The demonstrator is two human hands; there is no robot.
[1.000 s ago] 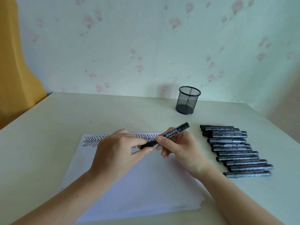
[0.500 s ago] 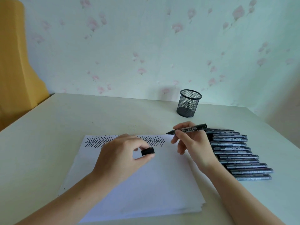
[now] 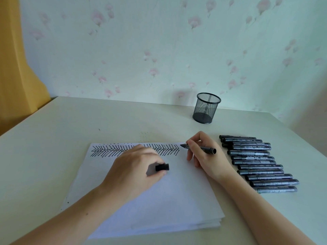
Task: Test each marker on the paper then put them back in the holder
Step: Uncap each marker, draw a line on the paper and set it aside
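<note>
My right hand [image 3: 205,157] grips an uncapped black marker [image 3: 203,148] with its tip at the top right corner of the white paper stack [image 3: 159,200], just past a row of black zigzag strokes [image 3: 134,150]. My left hand [image 3: 136,168] rests on the paper and pinches the marker's black cap [image 3: 162,167] between thumb and fingers. Several capped black markers [image 3: 258,162] lie side by side on the table to the right of my right hand. A black mesh holder [image 3: 206,108] stands upright behind them and looks empty.
The pale table [image 3: 70,131] runs back to a floral-papered wall. A yellow curtain [image 3: 16,71] hangs at the far left. The table's right edge lies just beyond the marker row.
The cap came off the marker and stays in my left hand. My right hand carried the marker to the right and lowered its tip to the paper's top edge.
</note>
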